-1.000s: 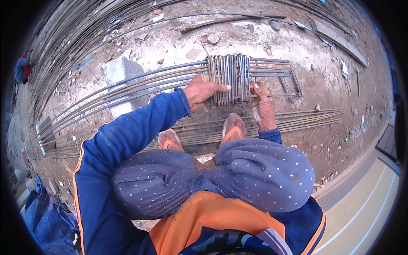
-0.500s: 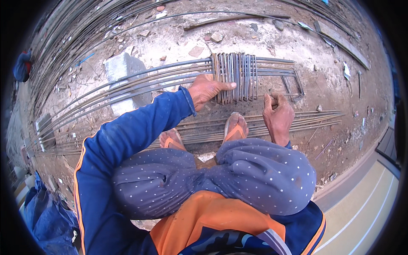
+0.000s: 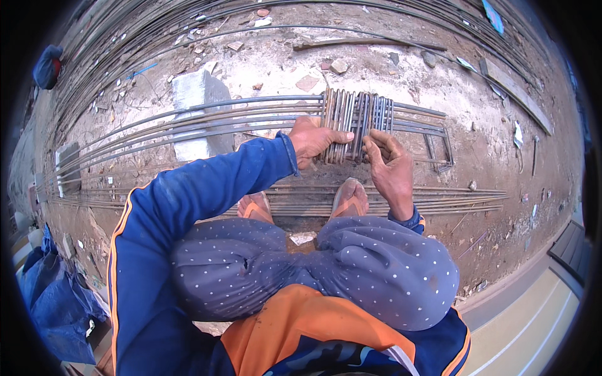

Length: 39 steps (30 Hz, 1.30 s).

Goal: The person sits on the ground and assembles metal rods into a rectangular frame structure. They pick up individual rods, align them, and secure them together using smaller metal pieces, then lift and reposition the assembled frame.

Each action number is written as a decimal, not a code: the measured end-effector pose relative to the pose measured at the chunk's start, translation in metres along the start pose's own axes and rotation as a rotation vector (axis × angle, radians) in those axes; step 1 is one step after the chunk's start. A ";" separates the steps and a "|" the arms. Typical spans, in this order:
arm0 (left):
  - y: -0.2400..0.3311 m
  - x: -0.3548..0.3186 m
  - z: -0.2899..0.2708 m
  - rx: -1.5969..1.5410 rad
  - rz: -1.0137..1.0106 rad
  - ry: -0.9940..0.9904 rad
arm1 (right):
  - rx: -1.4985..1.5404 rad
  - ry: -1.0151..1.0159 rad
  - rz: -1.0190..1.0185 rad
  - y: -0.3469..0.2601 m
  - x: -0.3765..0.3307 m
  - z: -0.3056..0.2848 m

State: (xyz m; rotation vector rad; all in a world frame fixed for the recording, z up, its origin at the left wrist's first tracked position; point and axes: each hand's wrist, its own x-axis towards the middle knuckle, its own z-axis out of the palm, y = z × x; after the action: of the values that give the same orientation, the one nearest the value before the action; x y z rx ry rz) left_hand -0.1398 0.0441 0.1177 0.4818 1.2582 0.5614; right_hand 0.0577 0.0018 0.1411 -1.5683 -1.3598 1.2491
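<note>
Left hand: I see the left hand [image 3: 313, 138] at centre frame, fingers curled with the thumb stretched right, gripping the left edge of the stirrup bundle [image 3: 357, 122]
Right hand: the right hand [image 3: 390, 168] sits just right of centre, fingers bent and hooked onto the lower right edge of the same bundle
Stirrup bundle: a tight row of bent steel loops standing on the long rebars [image 3: 188, 122], just above centre frame; single loops run together, so I cannot count them
Loose stirrups: two rectangular loops [image 3: 441, 147] lie flat right of the bundle, touching the bar ends
Long rebars: one group of several bars sweeps from the left rim to the bundle; exact number not readable
Second bar group: a flatter bar stack [image 3: 439, 200] lies below the hands, running to the right, under both sandals
Sandals: two orange sandals [image 3: 348, 199], just below the hands, resting on the lower bars
Obstructions: my knees in dotted grey cloth [image 3: 351, 276] cover the lower centre; the blue sleeve [image 3: 207, 194] hides part of the bars at left
Concrete blocks: one pale block [image 3: 195, 113] under the long bars, upper left; one more block [image 3: 68, 166] at the left rim
Wooden plank: one plank [image 3: 514, 94] upper right
Debris: stone chips scattered over the dirt at top
</note>
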 end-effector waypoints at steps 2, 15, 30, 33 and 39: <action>0.016 -0.016 -0.004 0.024 -0.056 -0.028 | 0.223 -0.187 0.143 0.004 -0.013 -0.010; 0.026 -0.051 -0.061 -0.046 -0.092 -0.099 | 1.931 0.044 0.095 0.154 0.059 -0.047; 0.016 -0.055 -0.086 -0.084 -0.047 -0.124 | 1.884 -0.323 -0.235 0.087 0.092 -0.066; 0.019 -0.060 -0.090 -0.120 -0.084 -0.142 | 1.892 -0.363 -0.226 0.077 0.091 -0.075; 0.043 -0.094 -0.096 -0.129 -0.040 -0.104 | 1.864 -0.422 -0.288 0.036 0.086 -0.089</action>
State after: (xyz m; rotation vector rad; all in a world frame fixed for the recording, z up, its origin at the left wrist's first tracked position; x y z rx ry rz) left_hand -0.2577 0.0207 0.1909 0.3725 1.1224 0.5722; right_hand 0.1514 0.0858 0.1141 0.1960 -0.1206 1.7226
